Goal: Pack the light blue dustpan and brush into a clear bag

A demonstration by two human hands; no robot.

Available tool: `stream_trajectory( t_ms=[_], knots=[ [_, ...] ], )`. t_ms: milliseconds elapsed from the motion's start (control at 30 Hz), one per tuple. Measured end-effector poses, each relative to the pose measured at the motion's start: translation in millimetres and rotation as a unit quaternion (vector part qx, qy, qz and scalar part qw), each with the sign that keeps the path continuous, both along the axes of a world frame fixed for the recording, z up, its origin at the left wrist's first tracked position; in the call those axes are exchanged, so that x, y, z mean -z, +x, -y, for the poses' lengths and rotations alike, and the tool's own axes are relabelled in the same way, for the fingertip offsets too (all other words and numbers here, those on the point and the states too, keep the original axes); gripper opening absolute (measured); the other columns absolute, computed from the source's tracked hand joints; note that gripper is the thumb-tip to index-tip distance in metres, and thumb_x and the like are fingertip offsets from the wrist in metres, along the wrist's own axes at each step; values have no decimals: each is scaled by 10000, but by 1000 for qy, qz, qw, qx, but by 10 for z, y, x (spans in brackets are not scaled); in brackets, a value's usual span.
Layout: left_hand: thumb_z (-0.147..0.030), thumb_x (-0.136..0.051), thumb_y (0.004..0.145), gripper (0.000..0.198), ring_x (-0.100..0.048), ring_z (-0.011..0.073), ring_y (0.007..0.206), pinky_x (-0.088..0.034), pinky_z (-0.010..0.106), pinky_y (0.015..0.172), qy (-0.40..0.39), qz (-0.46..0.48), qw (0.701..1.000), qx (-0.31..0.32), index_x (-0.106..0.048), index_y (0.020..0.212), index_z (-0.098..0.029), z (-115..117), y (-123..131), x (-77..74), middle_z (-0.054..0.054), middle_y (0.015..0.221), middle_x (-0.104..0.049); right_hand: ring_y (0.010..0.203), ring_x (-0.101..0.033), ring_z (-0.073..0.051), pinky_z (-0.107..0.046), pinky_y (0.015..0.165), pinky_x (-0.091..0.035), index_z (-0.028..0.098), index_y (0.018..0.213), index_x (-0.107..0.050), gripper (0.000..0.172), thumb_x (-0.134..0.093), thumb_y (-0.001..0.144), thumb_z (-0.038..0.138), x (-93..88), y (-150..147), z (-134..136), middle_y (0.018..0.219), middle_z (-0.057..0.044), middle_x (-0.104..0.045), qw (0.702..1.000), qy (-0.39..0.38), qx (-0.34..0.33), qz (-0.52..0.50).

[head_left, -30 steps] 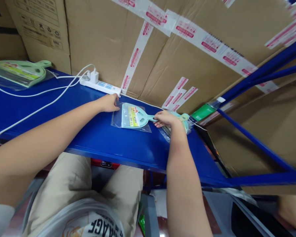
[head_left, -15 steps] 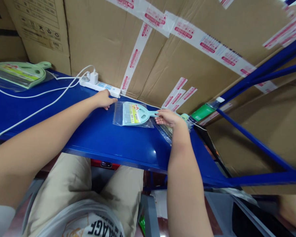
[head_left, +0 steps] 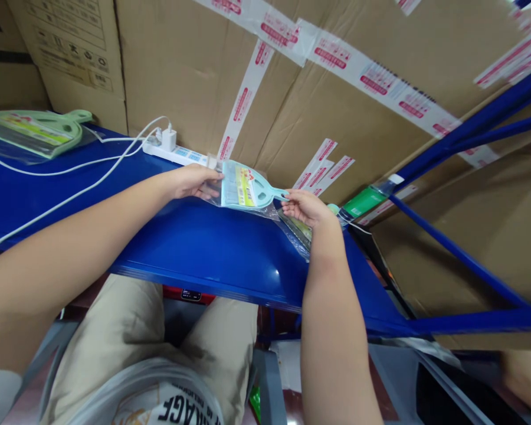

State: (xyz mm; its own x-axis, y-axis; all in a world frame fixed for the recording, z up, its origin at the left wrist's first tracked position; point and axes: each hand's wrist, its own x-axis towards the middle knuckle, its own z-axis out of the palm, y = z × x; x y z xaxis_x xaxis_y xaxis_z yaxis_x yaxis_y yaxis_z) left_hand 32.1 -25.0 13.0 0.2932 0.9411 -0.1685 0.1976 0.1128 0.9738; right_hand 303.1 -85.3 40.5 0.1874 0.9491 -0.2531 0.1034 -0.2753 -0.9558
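Note:
A light-blue dustpan set (head_left: pixel 243 186) in a clear plastic bag, with a yellow and white label, is held between my hands over the blue table (head_left: pixel 172 236). My left hand (head_left: pixel 199 181) grips its wide left edge and the bag there. The fingers of my right hand (head_left: pixel 301 206) are closed on the handle end at the right. Partly behind my right hand lies another bagged item (head_left: pixel 295 233), whose handle end shows near the bottle.
A white power strip (head_left: pixel 181 154) with a plug and white cables runs along the back. At the far left lies a pale-green bagged dustpan (head_left: pixel 39 133). A green-labelled bottle (head_left: pixel 367 199) leans by the blue frame (head_left: pixel 460 251). Large taped cardboard boxes (head_left: pixel 172 71) stand behind.
My left hand has moved right and closed on the dustpan set's left edge. The set has risen and shifted slightly back, with my right hand still on its handle.

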Motion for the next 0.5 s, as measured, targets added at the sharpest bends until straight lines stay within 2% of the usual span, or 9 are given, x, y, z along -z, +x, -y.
stream_trajectory(
  t_ms=[167, 300, 500],
  knots=[
    [-213, -679, 762, 52, -747, 236, 885, -595, 336, 784, -11, 44, 999, -30, -653, 807, -205, 16, 49, -4, 66, 790, -713, 422, -578, -82, -136, 443, -515, 173, 786, -564, 215, -534, 897, -8, 24, 25, -25, 502, 22, -600, 1000, 11, -15, 1],
    [-165, -658, 756, 63, -737, 215, 909, -593, 327, 849, -12, 64, 997, -46, -627, 790, -207, 25, 64, 2, 54, 783, -705, 428, -581, -84, -143, 455, -520, 173, 786, -565, 214, -528, 905, 0, 24, 11, -34, 504, 19, -602, 1000, 7, -17, 1],
    [-100, -634, 733, 124, -725, 184, 885, -592, 315, 866, 1, 102, 992, -71, -594, 765, -213, 30, 88, 21, 36, 760, -702, 451, -585, -88, -159, 498, -538, 180, 779, -557, 219, -515, 921, 18, 40, -21, -47, 525, 12, -609, 1000, 8, -20, -1]
  ],
)
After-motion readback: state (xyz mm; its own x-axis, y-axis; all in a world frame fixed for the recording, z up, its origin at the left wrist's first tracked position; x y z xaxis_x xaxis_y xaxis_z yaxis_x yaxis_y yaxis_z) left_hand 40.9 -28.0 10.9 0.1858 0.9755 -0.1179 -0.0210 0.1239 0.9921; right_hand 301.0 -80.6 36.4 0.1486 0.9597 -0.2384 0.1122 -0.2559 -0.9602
